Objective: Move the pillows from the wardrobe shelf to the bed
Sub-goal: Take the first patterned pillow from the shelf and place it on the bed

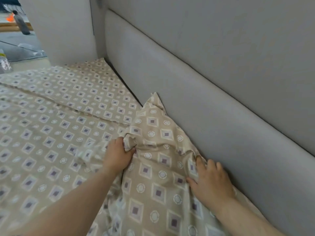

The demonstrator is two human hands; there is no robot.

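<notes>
A beige pillow point(153, 167) with a pattern of purple squares and white rings lies on the bed point(51, 133) against the grey padded headboard point(213, 108). Its far corner stands up along the headboard. My left hand point(119, 154) pinches a fold of the pillowcase on the pillow's left edge. Nearer the headboard, my right hand point(211, 181) grips bunched pillowcase fabric on the right side. The bed cover has the same pattern, so the pillow's lower edge is hard to tell apart. The wardrobe is not in view.
A second flat patterned layer point(76, 86) lies across the head of the bed at the back. A pale wall panel point(64, 28) stands at the far corner. Beyond the bed at the left are a floor area with plastic wrapping point(20, 51) and a dark bottle point(21, 23).
</notes>
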